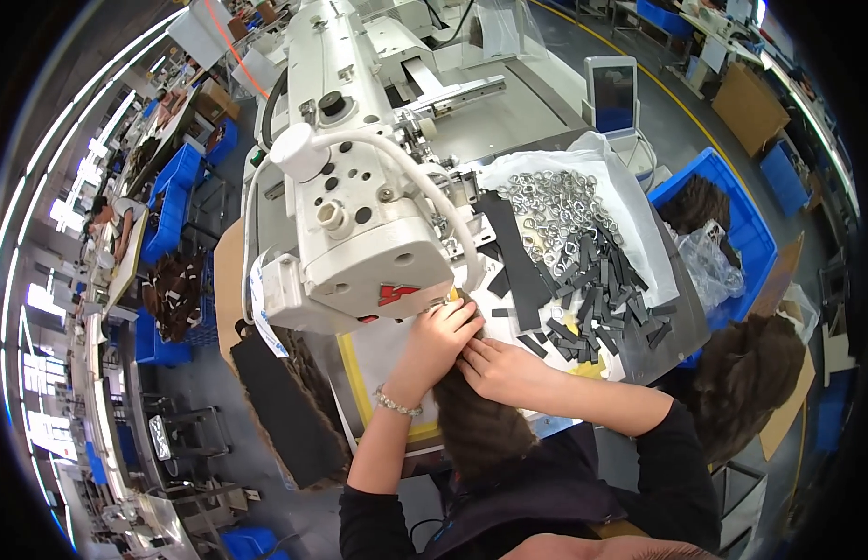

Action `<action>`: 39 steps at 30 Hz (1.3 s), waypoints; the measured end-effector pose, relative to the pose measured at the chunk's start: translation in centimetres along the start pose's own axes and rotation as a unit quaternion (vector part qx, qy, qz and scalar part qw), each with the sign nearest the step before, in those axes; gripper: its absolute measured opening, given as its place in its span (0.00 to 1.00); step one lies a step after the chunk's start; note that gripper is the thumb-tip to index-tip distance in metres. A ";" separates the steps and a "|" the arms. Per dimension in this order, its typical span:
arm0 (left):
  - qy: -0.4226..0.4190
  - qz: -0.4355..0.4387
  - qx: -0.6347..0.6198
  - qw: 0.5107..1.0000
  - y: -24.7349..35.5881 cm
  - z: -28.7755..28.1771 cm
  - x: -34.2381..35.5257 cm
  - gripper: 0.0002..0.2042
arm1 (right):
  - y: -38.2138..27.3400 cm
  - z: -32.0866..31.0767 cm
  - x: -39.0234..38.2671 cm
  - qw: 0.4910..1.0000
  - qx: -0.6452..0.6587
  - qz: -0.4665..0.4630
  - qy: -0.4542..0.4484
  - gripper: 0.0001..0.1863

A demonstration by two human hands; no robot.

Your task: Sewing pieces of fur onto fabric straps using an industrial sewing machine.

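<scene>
A brown fur piece (476, 429) hangs over the table's front edge toward my lap, its far end under the head of a white industrial sewing machine (373, 252). My left hand (440, 338) is closed on the fur beside the needle area, fingers bent and pressed together. Just nearer and to the right, my right hand (501, 371) grips the same fur from its right side, its fingertips close to the left hand. The machine's head hides the needle and the fur's far tip.
Metal D-rings (555, 210) and short black strips (597, 303) lie heaped on white sheeting at the right, near a long black strip (520, 257). Black-backed fur pieces (289, 411) hang at the left. A blue bin (756, 252) and more fur (746, 383) stand right.
</scene>
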State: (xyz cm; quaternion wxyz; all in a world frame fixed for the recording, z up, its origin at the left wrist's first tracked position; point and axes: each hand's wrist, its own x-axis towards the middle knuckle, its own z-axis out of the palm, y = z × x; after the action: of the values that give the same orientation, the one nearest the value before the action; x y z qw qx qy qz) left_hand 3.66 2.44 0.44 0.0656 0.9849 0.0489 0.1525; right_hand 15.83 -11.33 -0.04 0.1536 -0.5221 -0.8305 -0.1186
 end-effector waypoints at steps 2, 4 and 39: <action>0.005 -0.010 0.003 1.000 -0.2 -0.2 -0.3 0.13 | 0.0 0.1 0.0 1.000 -0.003 0.007 0.006 0.16; 0.002 -0.019 0.000 1.000 -0.4 -0.3 -0.8 0.15 | 0.0 0.3 -0.1 1.000 -0.008 0.013 0.010 0.15; -0.037 -0.070 -0.090 0.993 1.6 -0.4 -2.9 0.22 | -0.4 0.5 -2.7 0.997 0.038 0.061 0.039 0.21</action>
State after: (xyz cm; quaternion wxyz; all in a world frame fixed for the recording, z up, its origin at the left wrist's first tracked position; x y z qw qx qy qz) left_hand 0.92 0.57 0.17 0.1661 0.9741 0.1012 0.1151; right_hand 16.56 -13.57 -1.52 0.2129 -0.5607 -0.7943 -0.0974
